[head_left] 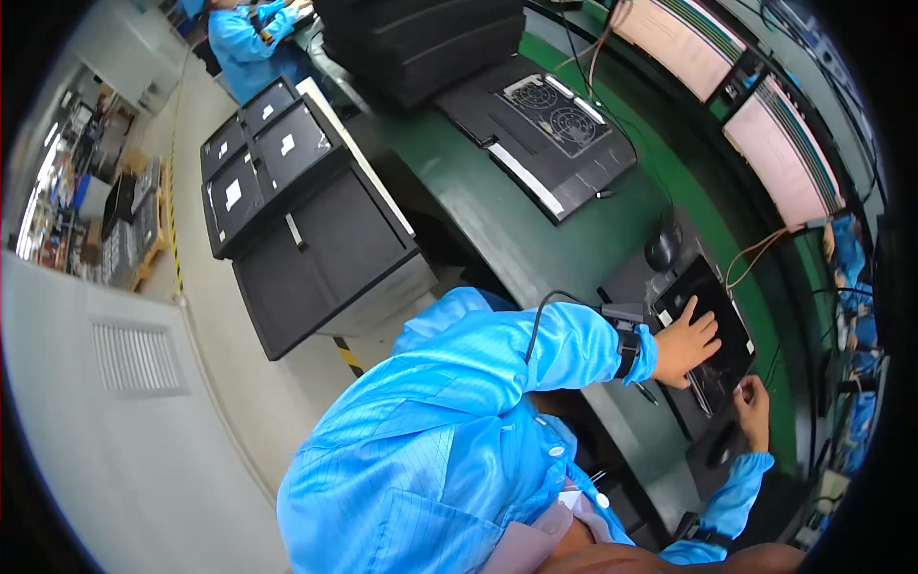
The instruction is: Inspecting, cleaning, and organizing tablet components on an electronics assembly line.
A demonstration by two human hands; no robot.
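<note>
Right now we have both hands on a flat black panel lying at the near edge of the green surface. Our left hand rests on it, palm down and fingers spread, gripping nothing; our right hand curls at the panel's lower corner, though we cannot tell whether it pinches anything. Judging by this, the panel is placed and being worked on, not finished. A second open unit showing two round fans waits farther along (beside a stack of black trays), so more work seems left.
</note>
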